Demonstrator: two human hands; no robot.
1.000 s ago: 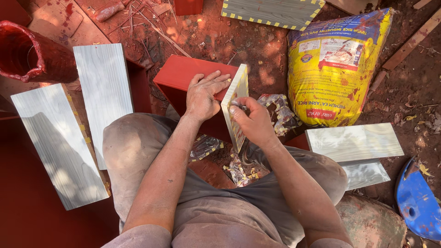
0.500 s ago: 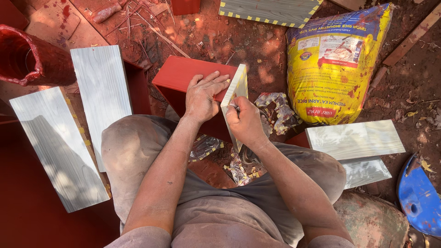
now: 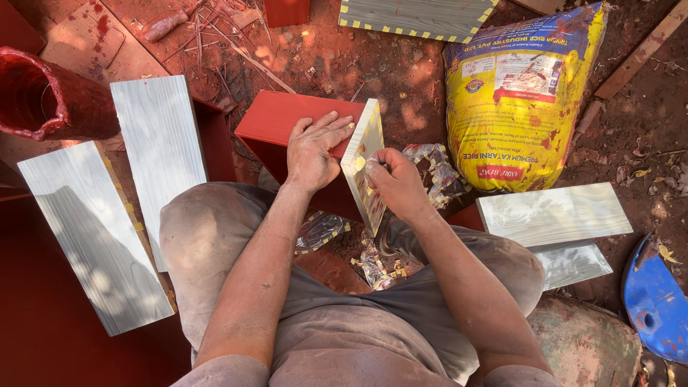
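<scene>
A pale wood-grain panel [image 3: 364,147] stands on edge between my knees, its yellow-patterned side turned to the right. My left hand [image 3: 315,149] lies flat against its left face and steadies it. My right hand [image 3: 395,185] is pinched on a bit of clear film at the panel's right face. Behind the panel lies a red metal box [image 3: 276,118]. Crumpled clear plastic wrap with yellow marks [image 3: 380,265] is on the ground below my hands.
Two grey wood-grain panels [image 3: 154,143] [image 3: 93,236] lie at the left beside a red pot [image 3: 43,97]. A yellow sack [image 3: 523,100] stands at the right. More panels [image 3: 552,213] and a blue lid [image 3: 656,301] lie at the right on red dirt.
My right hand has shifted slightly along the panel's right face, and the panel has tilted a little. My left hand has stayed against it.
</scene>
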